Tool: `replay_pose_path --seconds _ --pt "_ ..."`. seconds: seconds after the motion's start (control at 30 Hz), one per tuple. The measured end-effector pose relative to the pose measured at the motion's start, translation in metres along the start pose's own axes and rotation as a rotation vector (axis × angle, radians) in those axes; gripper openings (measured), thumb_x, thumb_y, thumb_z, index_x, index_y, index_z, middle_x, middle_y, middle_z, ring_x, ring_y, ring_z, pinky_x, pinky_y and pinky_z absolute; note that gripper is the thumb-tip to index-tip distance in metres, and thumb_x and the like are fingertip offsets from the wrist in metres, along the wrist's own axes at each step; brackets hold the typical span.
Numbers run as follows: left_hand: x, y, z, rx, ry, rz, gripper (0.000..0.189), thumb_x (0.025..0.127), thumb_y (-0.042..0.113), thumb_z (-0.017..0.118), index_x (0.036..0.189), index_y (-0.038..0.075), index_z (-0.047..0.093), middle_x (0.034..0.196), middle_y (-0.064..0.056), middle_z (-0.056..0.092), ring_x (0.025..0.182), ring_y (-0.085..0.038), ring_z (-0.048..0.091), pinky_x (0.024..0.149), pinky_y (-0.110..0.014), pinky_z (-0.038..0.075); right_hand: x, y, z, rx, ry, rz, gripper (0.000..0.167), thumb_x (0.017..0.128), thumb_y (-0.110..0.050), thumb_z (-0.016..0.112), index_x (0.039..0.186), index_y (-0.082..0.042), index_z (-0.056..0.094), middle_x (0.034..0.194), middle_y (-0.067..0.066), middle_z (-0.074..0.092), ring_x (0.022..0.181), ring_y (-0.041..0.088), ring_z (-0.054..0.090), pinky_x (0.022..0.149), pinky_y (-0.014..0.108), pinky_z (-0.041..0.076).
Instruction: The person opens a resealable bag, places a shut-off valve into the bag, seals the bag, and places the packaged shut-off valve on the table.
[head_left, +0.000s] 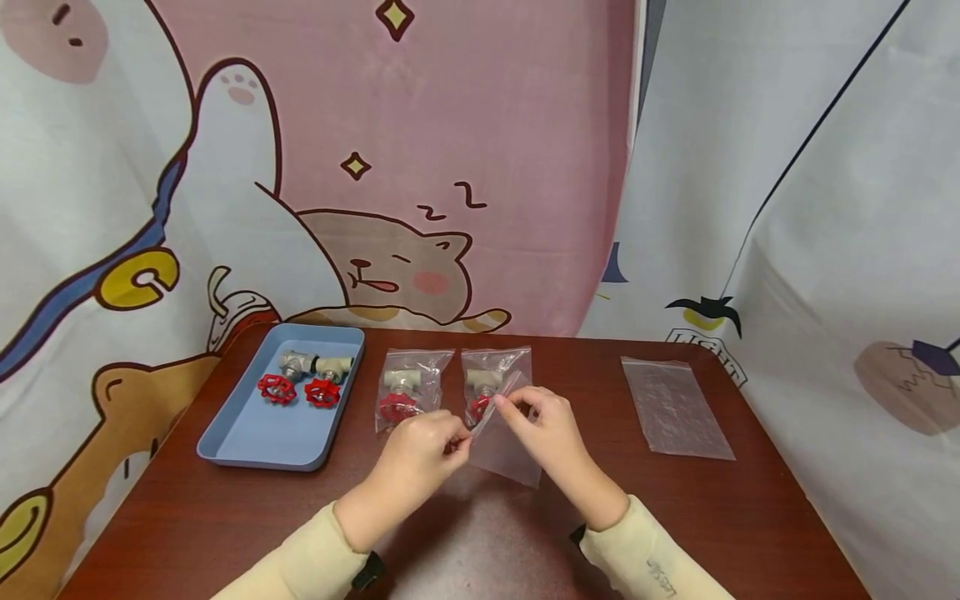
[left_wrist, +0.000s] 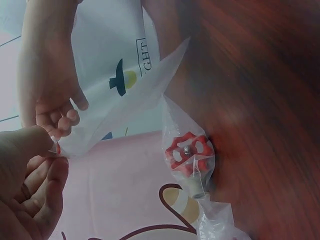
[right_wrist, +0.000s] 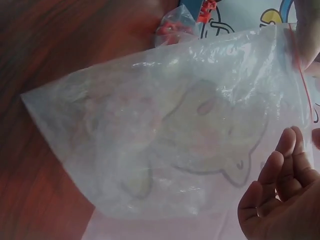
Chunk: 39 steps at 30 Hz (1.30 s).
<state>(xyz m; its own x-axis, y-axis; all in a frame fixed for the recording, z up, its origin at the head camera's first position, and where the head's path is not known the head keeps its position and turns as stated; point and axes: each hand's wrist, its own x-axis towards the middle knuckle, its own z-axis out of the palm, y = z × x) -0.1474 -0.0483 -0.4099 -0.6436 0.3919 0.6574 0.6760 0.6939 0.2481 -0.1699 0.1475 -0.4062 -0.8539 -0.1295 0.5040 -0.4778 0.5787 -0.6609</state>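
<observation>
A clear zip bag [head_left: 510, 454] with a red line along its zip edge hangs tilted above the table between both hands. My left hand [head_left: 423, 446] pinches that edge at the left, thumb against the fingers. At the right, my right hand [head_left: 551, 429] pinches the same edge between thumb and forefinger. Nothing shows inside this bag [right_wrist: 150, 130] in the right wrist view. Behind it, partly covered, lies a bagged valve [head_left: 482, 379] with a red handwheel. A second bagged valve [head_left: 400, 387] lies to its left, close beyond the left hand.
A blue tray [head_left: 262, 437] at the left bears two unbagged valves [head_left: 322, 392] with red handwheels. At the right, flat clear bags [head_left: 678, 408] lie on the brown table [head_left: 600, 367]. Printed cloth [head_left: 525, 167] hangs behind the table.
</observation>
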Motion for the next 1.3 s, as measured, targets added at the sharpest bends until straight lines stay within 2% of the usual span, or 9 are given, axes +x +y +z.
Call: replay_pose_path --seconds 0.17,0.4,0.67,0.77,0.83,0.97,1.07,1.2,1.3 --pt "-0.002 0.001 0.002 0.003 0.015 -0.002 0.016 0.067 0.008 0.078 0.067 0.018 0.066 0.061 0.011 0.057 0.053 0.001 0.046 0.05 -0.016 0.041 0.0 -0.002 0.0 0.038 -0.019 0.039 0.008 0.081 -0.011 0.068 0.073 -0.012 0.069 0.064 -0.005 0.058 0.052 0.001 0.04 0.047 0.02 0.036" --pt "-0.003 -0.002 0.003 -0.092 0.004 -0.141 0.016 0.069 0.008 0.077 0.067 0.019 0.065 0.063 0.011 0.058 0.054 0.002 0.049 0.05 -0.01 0.039 -0.003 -0.002 -0.001 0.062 -0.036 0.105 0.011 0.08 -0.006 0.065 0.07 -0.01 0.067 0.061 -0.003 0.056 0.051 0.0 0.041 0.047 0.019 0.038" --pt "0.001 -0.011 -0.005 -0.074 0.061 -0.275 0.013 0.069 0.007 0.073 0.067 0.018 0.066 0.06 0.011 0.059 0.055 0.0 0.052 0.051 -0.014 0.042 -0.013 0.005 -0.003 0.044 -0.071 0.2 0.011 0.077 -0.006 0.062 0.069 -0.01 0.067 0.059 -0.005 0.055 0.052 -0.001 0.04 0.047 0.019 0.036" --pt "0.003 -0.016 -0.01 -0.092 0.089 -0.344 0.011 0.07 0.008 0.072 0.069 0.018 0.067 0.061 0.011 0.06 0.056 0.001 0.054 0.052 -0.016 0.044 -0.015 0.007 -0.005 0.025 -0.077 0.19 0.013 0.074 -0.004 0.062 0.064 -0.013 0.063 0.055 -0.008 0.05 0.052 0.001 0.04 0.048 0.018 0.034" --pt "0.003 -0.018 -0.012 -0.107 0.091 -0.367 0.009 0.072 0.01 0.073 0.07 0.017 0.068 0.063 0.01 0.061 0.057 0.001 0.055 0.054 -0.017 0.046 -0.018 0.008 -0.007 0.019 -0.093 0.136 0.014 0.072 -0.003 0.064 0.064 -0.015 0.063 0.056 -0.01 0.049 0.053 0.001 0.041 0.049 0.018 0.035" --pt "0.004 -0.02 -0.013 -0.121 0.068 -0.354 0.006 0.077 0.012 0.074 0.076 0.016 0.07 0.07 0.008 0.064 0.063 -0.002 0.057 0.057 -0.02 0.049 -0.019 0.01 -0.01 0.059 -0.132 -0.014 0.017 0.071 -0.001 0.066 0.069 -0.018 0.064 0.062 -0.011 0.053 0.057 0.003 0.046 0.05 0.021 0.041" --pt "0.003 -0.022 -0.012 -0.1 0.048 -0.329 0.005 0.079 0.014 0.076 0.081 0.015 0.072 0.075 0.006 0.067 0.067 -0.004 0.059 0.06 -0.023 0.05 -0.017 0.013 -0.014 0.113 -0.091 -0.075 0.02 0.07 0.003 0.066 0.076 -0.016 0.065 0.068 -0.008 0.057 0.06 0.007 0.05 0.051 0.025 0.044" --pt "0.001 -0.025 -0.011 -0.082 0.031 -0.296 0.007 0.079 0.015 0.077 0.084 0.014 0.073 0.08 0.004 0.069 0.072 -0.008 0.062 0.065 -0.026 0.052 -0.008 0.021 -0.021 0.089 0.022 -0.076 0.025 0.071 0.004 0.068 0.091 -0.011 0.065 0.081 -0.001 0.058 0.07 0.015 0.052 0.058 0.023 0.044" --pt "0.0 -0.027 -0.01 -0.103 0.015 -0.279 0.007 0.08 0.016 0.076 0.085 0.016 0.072 0.083 0.005 0.07 0.076 -0.008 0.063 0.068 -0.027 0.052 0.0 0.028 -0.027 0.021 0.011 -0.049 0.031 0.077 -0.003 0.072 0.106 -0.008 0.063 0.098 0.002 0.059 0.087 0.018 0.053 0.071 0.024 0.044"
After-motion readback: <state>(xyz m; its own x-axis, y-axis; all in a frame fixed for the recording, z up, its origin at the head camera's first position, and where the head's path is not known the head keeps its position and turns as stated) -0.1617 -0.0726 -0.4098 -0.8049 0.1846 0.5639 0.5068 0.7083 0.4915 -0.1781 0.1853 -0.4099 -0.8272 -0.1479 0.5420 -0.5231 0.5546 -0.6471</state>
